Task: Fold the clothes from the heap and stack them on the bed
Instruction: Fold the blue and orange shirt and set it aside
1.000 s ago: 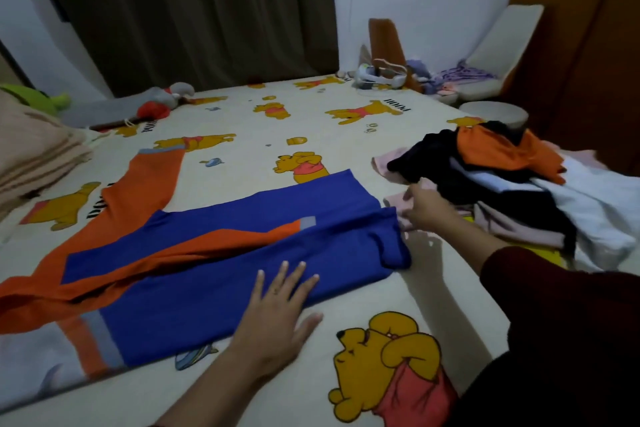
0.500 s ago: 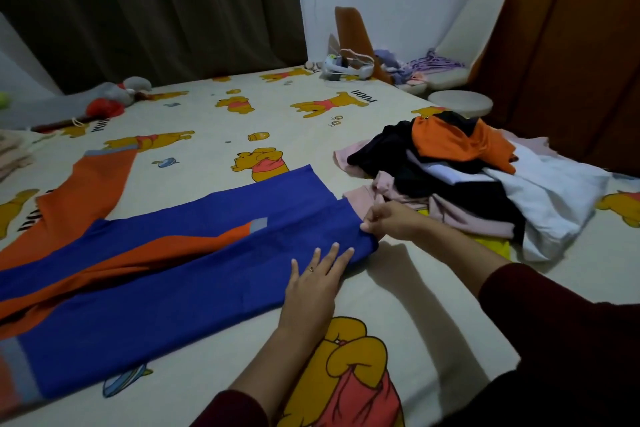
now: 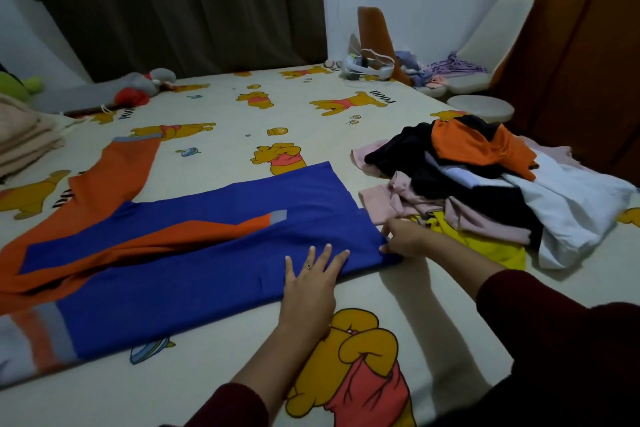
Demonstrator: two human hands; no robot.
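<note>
Cloth of blue and orange, a long garment [image 3: 194, 267], lies flat across the cartoon-bear bedsheet [image 3: 433, 329]. My left hand [image 3: 311, 282] presses it with straight, spread fingers while my right hand [image 3: 403, 236] pinches its corner, just beside the heap of mixed clothes [image 3: 485, 184].

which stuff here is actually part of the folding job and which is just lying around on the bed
Part of the job:
- blue and orange garment, spread flat
- heap of clothes at the right
- left hand pressing flat on the garment
- right hand pinching the garment's corner
- bed

Just lying about:
- stuffed toy
- folded beige blankets
- white headset
- purple hangers
</note>
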